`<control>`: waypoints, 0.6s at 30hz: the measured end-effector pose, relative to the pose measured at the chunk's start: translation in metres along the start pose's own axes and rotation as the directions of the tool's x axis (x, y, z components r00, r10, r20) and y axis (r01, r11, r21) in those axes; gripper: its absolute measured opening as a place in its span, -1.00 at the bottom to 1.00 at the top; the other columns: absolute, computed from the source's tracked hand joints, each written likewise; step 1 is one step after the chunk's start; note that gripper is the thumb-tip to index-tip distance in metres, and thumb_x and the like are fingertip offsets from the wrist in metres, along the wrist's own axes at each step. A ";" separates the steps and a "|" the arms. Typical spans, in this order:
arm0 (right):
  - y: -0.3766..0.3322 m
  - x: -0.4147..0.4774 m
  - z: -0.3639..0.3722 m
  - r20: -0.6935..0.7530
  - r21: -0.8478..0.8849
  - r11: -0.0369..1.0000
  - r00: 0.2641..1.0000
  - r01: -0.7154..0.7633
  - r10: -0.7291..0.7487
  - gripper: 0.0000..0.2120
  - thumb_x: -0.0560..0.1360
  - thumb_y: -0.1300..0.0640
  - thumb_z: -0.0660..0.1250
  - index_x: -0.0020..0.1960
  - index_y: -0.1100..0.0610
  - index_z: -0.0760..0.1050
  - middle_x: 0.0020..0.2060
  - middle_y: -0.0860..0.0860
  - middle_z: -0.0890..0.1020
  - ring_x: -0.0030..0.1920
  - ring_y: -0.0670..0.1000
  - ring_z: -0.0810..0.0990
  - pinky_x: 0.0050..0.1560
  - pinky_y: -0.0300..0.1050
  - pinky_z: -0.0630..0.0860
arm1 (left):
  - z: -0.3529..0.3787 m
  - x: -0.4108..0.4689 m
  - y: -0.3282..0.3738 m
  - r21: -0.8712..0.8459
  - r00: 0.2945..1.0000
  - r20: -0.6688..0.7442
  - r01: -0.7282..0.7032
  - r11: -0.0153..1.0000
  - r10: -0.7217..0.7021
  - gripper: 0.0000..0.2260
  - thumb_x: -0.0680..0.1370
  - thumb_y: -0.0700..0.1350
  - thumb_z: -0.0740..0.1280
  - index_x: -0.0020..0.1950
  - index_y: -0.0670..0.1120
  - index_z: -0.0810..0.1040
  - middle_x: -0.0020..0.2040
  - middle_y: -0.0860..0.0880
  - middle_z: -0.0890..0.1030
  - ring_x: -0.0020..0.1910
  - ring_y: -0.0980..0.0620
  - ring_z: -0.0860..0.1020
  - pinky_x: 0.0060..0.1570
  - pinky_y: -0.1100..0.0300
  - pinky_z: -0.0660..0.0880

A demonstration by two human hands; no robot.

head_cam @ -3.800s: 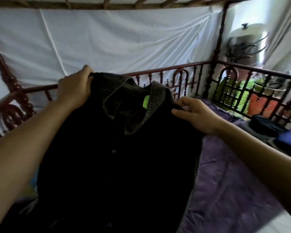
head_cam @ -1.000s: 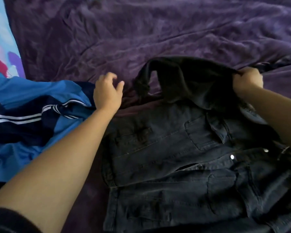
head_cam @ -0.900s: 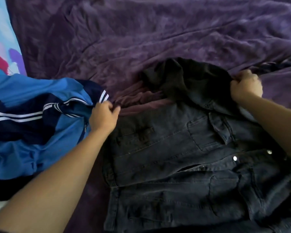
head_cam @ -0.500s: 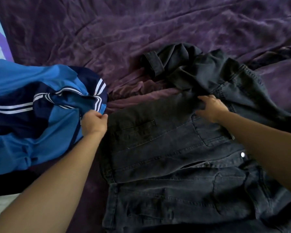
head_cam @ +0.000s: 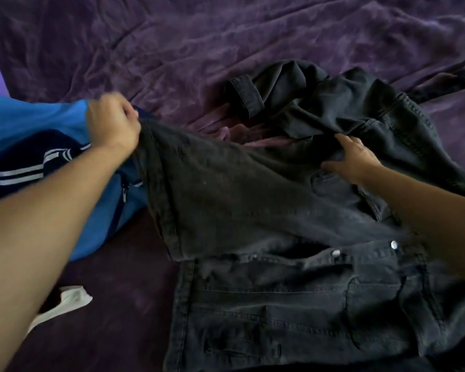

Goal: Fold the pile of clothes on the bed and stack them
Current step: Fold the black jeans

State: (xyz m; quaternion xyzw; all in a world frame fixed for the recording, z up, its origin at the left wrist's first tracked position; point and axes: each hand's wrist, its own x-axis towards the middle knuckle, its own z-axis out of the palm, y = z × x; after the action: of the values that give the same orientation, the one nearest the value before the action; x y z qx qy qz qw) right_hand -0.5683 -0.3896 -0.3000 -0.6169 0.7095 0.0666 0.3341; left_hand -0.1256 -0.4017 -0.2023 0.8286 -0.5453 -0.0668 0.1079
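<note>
Two hands meet a black denim jacket (head_cam: 279, 304) at mid-frame: the left hand (head_cam: 113, 127) grips its raised front panel, and the right hand (head_cam: 352, 159) presses flat with fingers spread.

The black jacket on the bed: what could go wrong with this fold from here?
The sleeve lies bunched beyond the right hand, so it may get folded in as a lump. The left hand grips the jacket by its edge right beside the blue top and might drag that along.
</note>
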 end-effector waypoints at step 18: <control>-0.026 0.000 -0.014 -0.397 -0.228 0.959 0.883 0.168 -0.250 -0.24 0.35 0.06 0.46 0.47 0.04 0.20 0.41 0.20 0.26 0.36 0.27 0.27 0.20 0.26 0.41 | 0.064 -0.081 -0.009 -0.274 0.911 0.177 0.408 0.871 -0.372 -0.49 0.38 0.10 0.49 0.22 -0.14 0.54 0.12 -0.10 0.60 0.11 -0.12 0.55 0.08 0.11 0.44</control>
State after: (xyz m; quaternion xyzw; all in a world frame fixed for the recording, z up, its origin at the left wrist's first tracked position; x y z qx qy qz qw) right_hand -0.5504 -0.4029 -0.2810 -0.7184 0.6844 -0.0386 0.1186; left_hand -0.1638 -0.3305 -0.2667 0.8895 -0.3551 -0.2196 0.1860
